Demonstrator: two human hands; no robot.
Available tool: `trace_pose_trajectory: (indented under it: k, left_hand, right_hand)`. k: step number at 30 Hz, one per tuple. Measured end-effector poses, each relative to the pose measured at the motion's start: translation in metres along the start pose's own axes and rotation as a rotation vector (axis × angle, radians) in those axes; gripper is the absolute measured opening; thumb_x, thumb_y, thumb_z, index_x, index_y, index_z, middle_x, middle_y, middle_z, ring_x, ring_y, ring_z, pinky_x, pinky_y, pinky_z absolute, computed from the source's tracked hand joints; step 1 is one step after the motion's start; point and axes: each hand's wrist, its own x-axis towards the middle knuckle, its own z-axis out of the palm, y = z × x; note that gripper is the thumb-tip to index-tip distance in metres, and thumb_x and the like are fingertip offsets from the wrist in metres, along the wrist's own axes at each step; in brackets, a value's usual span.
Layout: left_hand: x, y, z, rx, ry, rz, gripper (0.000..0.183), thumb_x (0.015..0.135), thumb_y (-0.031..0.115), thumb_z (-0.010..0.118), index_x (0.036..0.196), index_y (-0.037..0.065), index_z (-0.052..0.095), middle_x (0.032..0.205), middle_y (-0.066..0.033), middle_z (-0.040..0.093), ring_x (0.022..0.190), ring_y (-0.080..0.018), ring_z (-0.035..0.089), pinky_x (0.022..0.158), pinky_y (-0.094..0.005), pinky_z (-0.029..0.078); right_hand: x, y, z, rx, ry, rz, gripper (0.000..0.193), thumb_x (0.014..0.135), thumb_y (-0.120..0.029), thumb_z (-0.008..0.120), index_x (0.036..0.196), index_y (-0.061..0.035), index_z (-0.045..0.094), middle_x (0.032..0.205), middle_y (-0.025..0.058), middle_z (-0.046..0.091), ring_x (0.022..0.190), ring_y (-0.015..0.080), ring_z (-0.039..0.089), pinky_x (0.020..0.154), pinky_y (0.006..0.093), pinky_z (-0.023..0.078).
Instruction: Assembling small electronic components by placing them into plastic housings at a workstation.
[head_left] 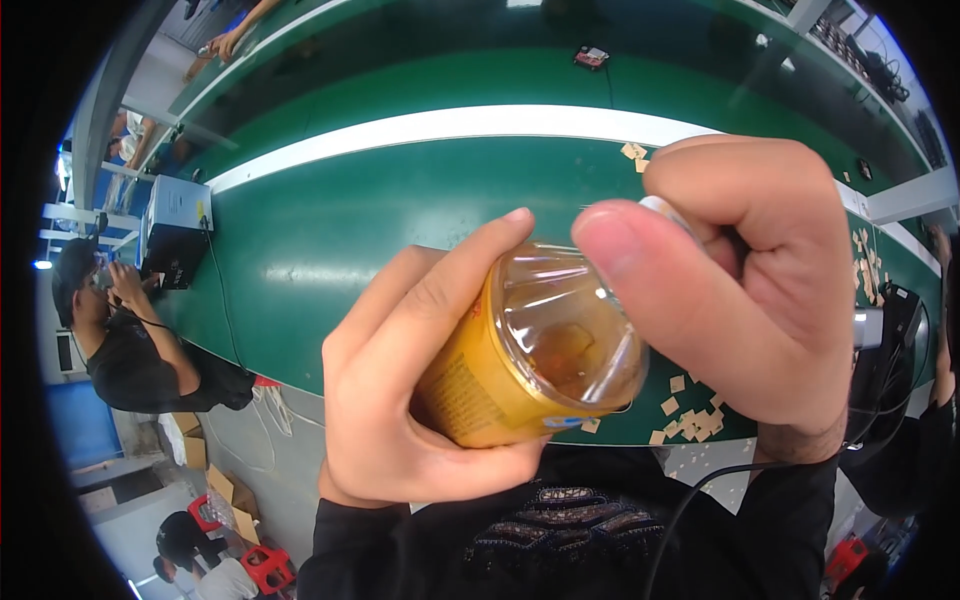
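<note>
A plastic drink bottle (480, 385) with a yellow label and a clear ribbed shoulder is held tilted in front of my chest, amber liquid inside it. My left hand (385, 370) wraps round its labelled body, thumb below and fingers over the far side. At the bottle's upper end my right hand (755, 270) is closed, thumb and curled forefinger pinching the white cap (657, 204). Only a sliver of that cap shows, and the hand hides the neck, so I cannot tell whether the cap is still on it.
Beneath my hands lies a green table (290, 250). Small tan squares (695, 425) are scattered at its near edge and right side. On the left stands a black-and-white box (180, 230), with a co-worker (130, 330) beside it. A white rail (430, 125) crosses behind.
</note>
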Motion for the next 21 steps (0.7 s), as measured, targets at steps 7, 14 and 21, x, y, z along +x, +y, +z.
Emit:
trace_pose_trajectory:
  k: [7,14,21]
  left_hand:
    - [0.001,-0.020,0.006,-0.334,0.075,0.079,0.093,0.052,0.016,0.090,0.140,-0.006,0.067,0.107,-0.0130,0.074,0.092,-0.0251,0.071,0.090,-0.0315,0.053]
    - [-0.029,-0.055,0.006,-1.969,-0.598,-0.518,0.109,0.047,0.013,0.099,0.141,-0.020,0.055,0.132,-0.0244,0.070,0.119,-0.0293,0.072,0.103,-0.0395,0.056]
    - [-0.026,-0.023,0.004,-0.807,-0.126,-0.142,0.102,0.057,0.016,0.093,0.148,-0.014,0.055,0.128,-0.0204,0.072,0.120,-0.0294,0.071,0.108,-0.0375,0.052]
  right_hand:
    - [0.011,0.007,-0.004,-0.133,-0.214,-0.112,0.054,0.090,-0.017,0.079,0.060,-0.0043,0.035,0.057,0.0002,0.027,0.054,0.0121,0.026,0.051,0.0356,0.020]
    - [0.023,0.001,-0.018,0.162,-0.533,-0.476,0.058,0.077,-0.040,0.095,0.103,0.0037,0.067,0.089,0.0112,0.060,0.075,0.0282,0.052,0.061,0.0374,0.041]
    - [0.017,-0.008,-0.021,0.061,-0.542,-0.424,0.049,0.085,-0.039,0.087,0.108,0.0012,0.070,0.090,0.0109,0.060,0.072,0.0274,0.055,0.061,0.0369,0.045]
